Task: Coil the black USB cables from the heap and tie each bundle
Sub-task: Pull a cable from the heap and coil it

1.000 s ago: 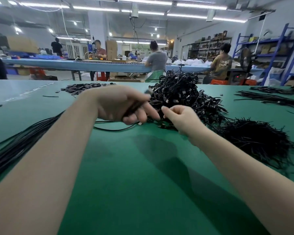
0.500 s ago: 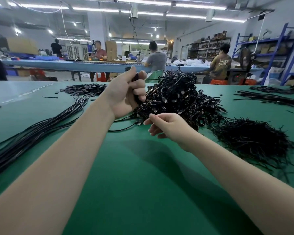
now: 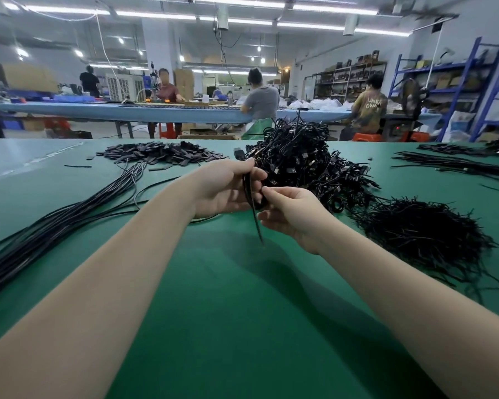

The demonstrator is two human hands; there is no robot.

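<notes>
My left hand (image 3: 222, 188) grips a coiled black USB cable bundle (image 3: 249, 188) above the green table (image 3: 213, 298); a USB plug (image 3: 239, 153) sticks up past its fingers. My right hand (image 3: 288, 211) pinches a thin black tie (image 3: 257, 226) at the bundle, and the tie's loose end points down toward the table. Behind the hands rises a heap of coiled black cables (image 3: 297, 156). Straight uncoiled cables (image 3: 55, 226) fan out on the left. A pile of black ties (image 3: 421, 234) lies to the right.
A flat pile of small black pieces (image 3: 162, 154) lies at the back left of the table. More cables (image 3: 455, 165) lie at the far right. Several people work at a blue bench (image 3: 127, 112) behind, and blue shelving (image 3: 473, 82) stands at the right.
My left hand has come down from its raised position with the bundle. My right hand has moved up to it and now pinches a tie against the bundle.
</notes>
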